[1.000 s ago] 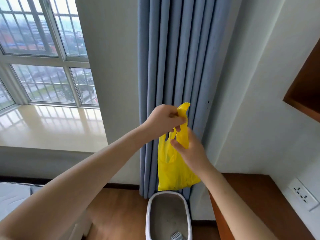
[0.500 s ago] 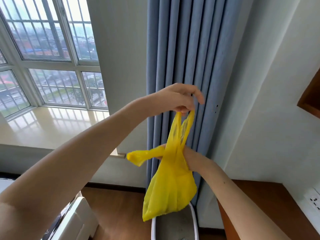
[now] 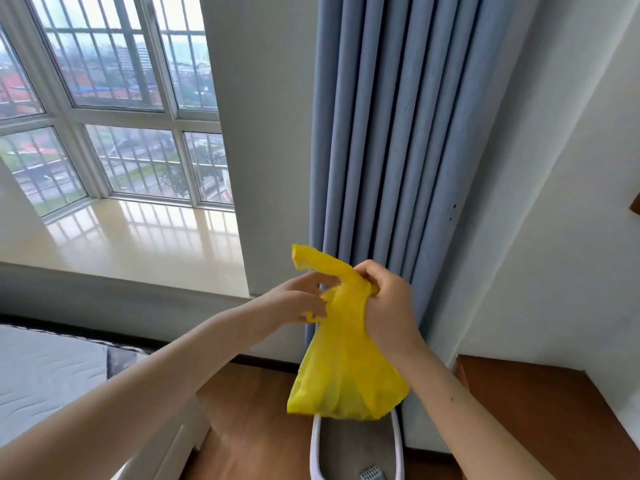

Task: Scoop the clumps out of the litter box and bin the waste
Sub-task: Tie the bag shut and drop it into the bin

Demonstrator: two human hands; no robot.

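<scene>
a: bag (image 3: 346,358) first. yellow plastic bag, held up in front of the blue curtain (image 3: 391,133), straight above the litter box (image 3: 356,452) on the floor at the bottom edge of view.

b: who has hold of it?

a: both. right hand (image 3: 388,299) is clenched round the gathered neck, so the bag's weight hangs from that fist. left hand (image 3: 298,299) pinches a strip of plastic at the neck with its fingertips, the other fingers spread. one handle loop sticks up and to the left of the hands.

b: looks like knotting the handles, i'd judge. is anything in it?

a: the bottom bulges a little, but the plastic hides the contents, so i cannot tell how full it is.

b: what could go wrong from here?

a: thin plastic, for one. a hard tug on the handles could stretch or tear the neck, and anything inside would drop. second, a loose knot would let the mouth gape on the way to the bin. third, if the right fist slackens while the left works, the whole bag falls.

b: at least it hangs over the box, not the wooden floor (image 3: 259,410).

a: partly. a small grey scoop (image 3: 372,474) lies in the litter below, and a swing to the side would miss the rim.
</scene>
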